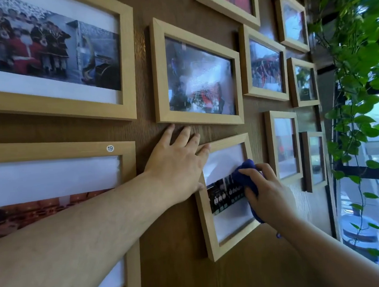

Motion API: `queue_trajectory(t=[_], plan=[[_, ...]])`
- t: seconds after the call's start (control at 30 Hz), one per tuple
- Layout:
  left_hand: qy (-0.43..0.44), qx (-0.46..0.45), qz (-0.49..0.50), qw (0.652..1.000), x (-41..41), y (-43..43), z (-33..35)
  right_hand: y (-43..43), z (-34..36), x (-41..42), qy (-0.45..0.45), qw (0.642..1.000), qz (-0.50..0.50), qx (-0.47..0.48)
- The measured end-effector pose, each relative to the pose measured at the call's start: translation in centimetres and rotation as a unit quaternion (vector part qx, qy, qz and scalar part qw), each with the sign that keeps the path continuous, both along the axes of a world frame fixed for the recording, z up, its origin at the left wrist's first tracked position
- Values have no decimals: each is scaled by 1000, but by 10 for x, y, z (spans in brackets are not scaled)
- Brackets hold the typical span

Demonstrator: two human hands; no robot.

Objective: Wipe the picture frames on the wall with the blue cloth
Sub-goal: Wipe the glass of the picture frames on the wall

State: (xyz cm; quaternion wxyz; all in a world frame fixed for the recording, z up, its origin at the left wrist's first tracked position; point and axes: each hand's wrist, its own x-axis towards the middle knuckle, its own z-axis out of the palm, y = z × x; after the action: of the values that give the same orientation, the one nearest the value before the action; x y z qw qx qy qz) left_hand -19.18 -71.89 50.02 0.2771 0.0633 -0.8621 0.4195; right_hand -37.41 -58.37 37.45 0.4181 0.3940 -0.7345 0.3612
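Landmark: the tilted frame (209, 227), low centre on the wood wall (143, 79). It hangs crooked, top leaning right, long axis running up and slightly rightward.

Right hand (266, 196) over the frame's right half, fingers (252, 174) clenched round the bunched blue cloth (246, 168). Cloth pressed against the glass, at the boundary between the white mat and the dark photo strip. A tail of cloth hangs down past the frame's lower right corner.

Left hand (176, 164) flat on the wall at the frame's upper left corner, fingers spread and grasping nothing; little finger and thumb touch the frame's edge. It looks like bracing against swing.

The relation that matters: unwiped glass lies mostly below and left of the cloth, toward the left hand. Judgement: next strokes want to travel along the long axis, down the pane, then back across toward the braced corner. The right hand is the nearer and only working hand.

Above the tilted frame: a landscape frame (196, 72), glass showing a hazy glare. Left of it: a large frame bearing a "19" sticker (110, 148). Right of it: a column of small frames (284, 145), then trailing vines (353, 64) at the window.

Risk, as judged: a hard push on the right side could tilt the frame further.
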Motion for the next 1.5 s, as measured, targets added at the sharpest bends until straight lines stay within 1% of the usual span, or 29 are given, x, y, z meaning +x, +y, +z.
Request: queue_trajectory(t=[0.07, 0.13, 0.2, 0.27, 0.37, 0.5, 0.57, 0.67, 0.73, 0.83, 0.93, 1.13, 1.2, 1.37, 1.5], plan=[[1, -1, -3, 1000, 0, 0, 0, -1, -2, 7, -19, 1000, 10, -5], [2, 1, -2, 1000, 1, 0, 0, -3, -6, 19, -13, 999, 51, 11], [1, 5, 4, 1000, 0, 2, 0, -3, -11, 35, 19, 993, 100, 62], [2, 2, 11, 1000, 0, 2, 0, -4, -17, 44, 61, 985, 124, 107], [4, 0, 15, 1000, -1, 3, -2, -1, -20, 37, 71, 984, 112, 117], [3, -2, 21, 1000, -2, 2, -2, 11, -22, 9, 6, 997, 35, 75], [3, -4, 22, 1000, -2, 2, -3, 15, -25, 0, -9, 997, 10, 74], [4, -6, 25, 1000, -2, 2, -3, 15, -29, 6, 14, 994, 37, 101], [5, -8, 27, 1000, -2, 2, -4, 13, -32, 16, 39, 987, 73, 137], [5, -14, 33, 999, -2, 2, -4, 10, -34, 30, 89, 967, 104, 213], [6, -14, 40, 999, -3, 4, -5, 10, -33, 36, 130, 950, 125, 256], [3, -3, 55, 998, -5, 10, -7, 23, -28, 11, 197, 912, 92, 347], [1, 3, 59, 998, -6, 10, -6, 30, -27, -2, 201, 905, 67, 368], [-1, 7, 74, 997, -5, 12, -6, 54, -19, -14, 184, 913, 26, 362], [2, -11, 64, 998, 8, 12, -8, 60, -6, -7, 198, 933, 48, 297]])
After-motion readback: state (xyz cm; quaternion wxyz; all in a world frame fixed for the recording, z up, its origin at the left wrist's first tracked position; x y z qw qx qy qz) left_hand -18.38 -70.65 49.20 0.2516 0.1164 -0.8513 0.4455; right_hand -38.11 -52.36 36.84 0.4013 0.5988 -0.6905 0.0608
